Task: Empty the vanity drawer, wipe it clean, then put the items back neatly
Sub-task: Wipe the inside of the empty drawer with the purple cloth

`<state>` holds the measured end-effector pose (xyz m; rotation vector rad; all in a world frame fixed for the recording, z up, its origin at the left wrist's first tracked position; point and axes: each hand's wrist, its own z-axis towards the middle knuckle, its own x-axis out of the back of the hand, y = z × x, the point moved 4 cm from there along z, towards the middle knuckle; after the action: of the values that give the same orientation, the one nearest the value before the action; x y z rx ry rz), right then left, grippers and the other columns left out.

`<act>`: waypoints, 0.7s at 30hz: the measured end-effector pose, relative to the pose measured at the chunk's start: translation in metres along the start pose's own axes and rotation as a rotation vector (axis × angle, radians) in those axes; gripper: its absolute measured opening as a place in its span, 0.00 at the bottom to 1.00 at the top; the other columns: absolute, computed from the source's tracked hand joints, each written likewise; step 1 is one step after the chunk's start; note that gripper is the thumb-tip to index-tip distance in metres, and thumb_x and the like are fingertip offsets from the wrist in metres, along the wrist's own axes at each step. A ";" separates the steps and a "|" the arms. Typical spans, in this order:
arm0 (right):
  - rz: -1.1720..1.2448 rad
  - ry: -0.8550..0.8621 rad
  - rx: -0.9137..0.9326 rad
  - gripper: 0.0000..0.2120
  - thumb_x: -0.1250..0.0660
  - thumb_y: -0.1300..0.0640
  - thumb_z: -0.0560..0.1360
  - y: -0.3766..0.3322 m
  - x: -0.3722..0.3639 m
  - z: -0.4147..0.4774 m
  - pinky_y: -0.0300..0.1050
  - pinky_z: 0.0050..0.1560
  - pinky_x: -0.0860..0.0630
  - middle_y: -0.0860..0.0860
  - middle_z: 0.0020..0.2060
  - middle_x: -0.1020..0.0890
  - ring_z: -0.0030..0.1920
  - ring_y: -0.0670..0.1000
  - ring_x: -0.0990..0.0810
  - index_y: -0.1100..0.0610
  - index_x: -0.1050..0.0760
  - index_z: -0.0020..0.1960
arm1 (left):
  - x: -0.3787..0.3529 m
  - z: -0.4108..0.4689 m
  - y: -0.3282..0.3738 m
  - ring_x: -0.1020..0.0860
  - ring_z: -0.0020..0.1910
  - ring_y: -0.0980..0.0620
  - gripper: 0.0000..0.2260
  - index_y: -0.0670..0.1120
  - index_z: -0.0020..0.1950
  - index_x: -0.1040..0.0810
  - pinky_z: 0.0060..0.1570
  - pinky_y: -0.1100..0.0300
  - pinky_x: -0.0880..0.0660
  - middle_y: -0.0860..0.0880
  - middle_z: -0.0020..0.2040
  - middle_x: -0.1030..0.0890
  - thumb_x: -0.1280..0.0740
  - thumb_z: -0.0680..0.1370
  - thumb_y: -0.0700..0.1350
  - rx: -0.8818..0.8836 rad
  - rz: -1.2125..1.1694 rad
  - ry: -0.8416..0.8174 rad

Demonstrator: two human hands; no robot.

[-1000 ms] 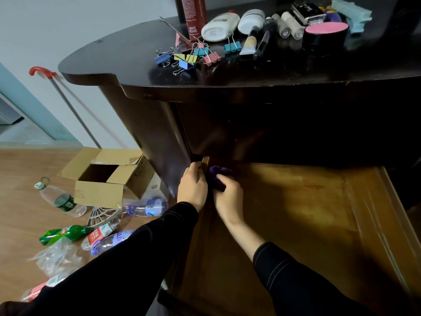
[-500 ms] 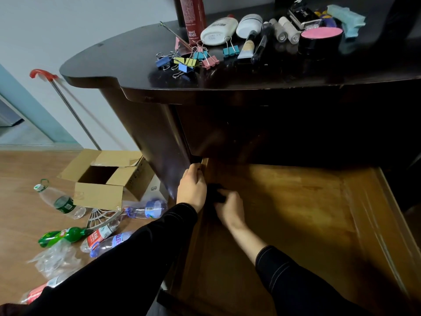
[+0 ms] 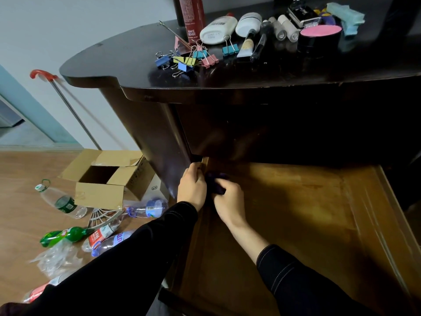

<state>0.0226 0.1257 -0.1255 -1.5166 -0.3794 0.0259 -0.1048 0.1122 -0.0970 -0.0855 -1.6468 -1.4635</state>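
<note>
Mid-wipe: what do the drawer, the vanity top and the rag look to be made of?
The drawer looks wood, maybe plywood: warm brown, grain showing, dull sheen. The vanity top is dark and glossy, probably lacquered wood; it reflects the jar. The rag is soft dark purple cloth, bunched in the right hand; weave too dark to tell.

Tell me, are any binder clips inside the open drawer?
No, the binder clips lie on the vanity top; the drawer shows bare wood and a purple cloth.

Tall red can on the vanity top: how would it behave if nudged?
The red can stands upright, tall and narrow, so a high push probably tips it. Once down, its round body would likely roll, maybe into the binder clips.
</note>
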 end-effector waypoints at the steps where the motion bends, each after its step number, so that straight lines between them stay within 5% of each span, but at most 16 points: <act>1: 0.010 0.024 0.017 0.18 0.33 0.67 0.75 0.000 -0.002 -0.006 0.39 0.58 0.23 0.48 0.56 0.15 0.57 0.47 0.19 0.53 0.17 0.61 | 0.000 0.000 0.000 0.24 0.57 0.45 0.14 0.50 0.62 0.25 0.55 0.55 0.31 0.45 0.58 0.20 0.45 0.80 0.46 0.004 -0.001 0.001; 4: -0.056 -0.032 -0.091 0.22 0.35 0.71 0.75 0.019 -0.008 -0.016 0.43 0.60 0.23 0.56 0.62 0.18 0.60 0.54 0.19 0.60 0.21 0.67 | 0.000 -0.001 0.000 0.24 0.57 0.46 0.14 0.51 0.63 0.25 0.54 0.57 0.33 0.47 0.58 0.20 0.44 0.81 0.45 0.008 -0.005 0.002; 8: -0.058 -0.105 -0.128 0.18 0.33 0.67 0.76 0.018 0.000 0.001 0.35 0.48 0.24 0.50 0.55 0.14 0.54 0.50 0.17 0.54 0.17 0.63 | 0.001 -0.002 0.000 0.24 0.59 0.47 0.15 0.50 0.64 0.25 0.55 0.59 0.34 0.47 0.59 0.21 0.44 0.81 0.43 0.016 -0.027 0.005; 11: -0.005 -0.023 0.021 0.17 0.32 0.66 0.75 0.003 0.000 -0.006 0.34 0.53 0.23 0.47 0.54 0.15 0.55 0.45 0.18 0.53 0.16 0.60 | 0.001 -0.001 -0.001 0.25 0.59 0.48 0.16 0.50 0.65 0.25 0.56 0.59 0.34 0.47 0.61 0.21 0.44 0.80 0.42 0.038 -0.046 -0.004; 14: -0.098 -0.082 -0.044 0.19 0.34 0.70 0.76 0.020 -0.006 -0.020 0.44 0.60 0.22 0.54 0.59 0.16 0.59 0.53 0.18 0.59 0.19 0.65 | 0.002 -0.002 0.001 0.25 0.58 0.49 0.16 0.51 0.65 0.25 0.55 0.60 0.35 0.49 0.60 0.21 0.44 0.80 0.42 0.043 -0.044 0.000; 17: -0.131 -0.160 -0.178 0.18 0.34 0.69 0.76 0.031 -0.002 -0.012 0.38 0.49 0.22 0.54 0.55 0.14 0.55 0.53 0.16 0.58 0.18 0.64 | 0.003 -0.003 0.001 0.25 0.60 0.48 0.16 0.50 0.66 0.25 0.56 0.60 0.34 0.48 0.61 0.21 0.43 0.80 0.42 0.039 -0.043 0.009; 21: -0.004 -0.029 -0.024 0.18 0.33 0.67 0.74 0.005 -0.001 -0.009 0.31 0.45 0.24 0.46 0.50 0.14 0.50 0.44 0.17 0.52 0.15 0.58 | 0.002 -0.001 0.000 0.25 0.60 0.47 0.16 0.51 0.66 0.25 0.56 0.59 0.34 0.48 0.62 0.21 0.43 0.80 0.42 0.055 -0.040 0.006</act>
<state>0.0249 0.1172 -0.1312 -1.5405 -0.4076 0.0406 -0.1056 0.1106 -0.0956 -0.0181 -1.6920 -1.4454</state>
